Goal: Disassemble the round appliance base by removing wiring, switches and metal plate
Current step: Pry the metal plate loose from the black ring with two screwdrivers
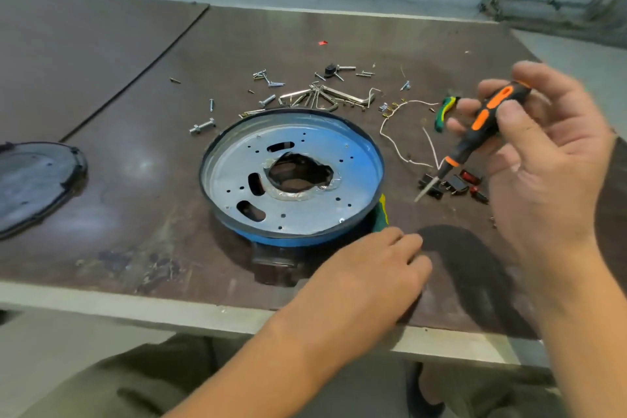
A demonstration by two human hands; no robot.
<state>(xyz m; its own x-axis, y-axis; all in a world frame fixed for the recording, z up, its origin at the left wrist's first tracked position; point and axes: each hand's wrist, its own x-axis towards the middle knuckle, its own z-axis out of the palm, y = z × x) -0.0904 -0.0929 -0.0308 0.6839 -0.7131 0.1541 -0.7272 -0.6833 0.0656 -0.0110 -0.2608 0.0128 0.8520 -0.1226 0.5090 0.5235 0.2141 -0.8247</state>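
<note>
Head view: round base [291, 240] sits centre of the table [118, 85], metal plate [312, 214] not yet out. Wiring [390, 141] and switches [453, 185] lie removed at right. Right hand [546, 163] grips a screwdriver [483, 124]; left hand [369, 276] rests relaxed and empty near the rim.

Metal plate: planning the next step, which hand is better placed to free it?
Right, likely: the right hand grips the screwdriver beside the base; the left hand rests empty near its rim.
</note>
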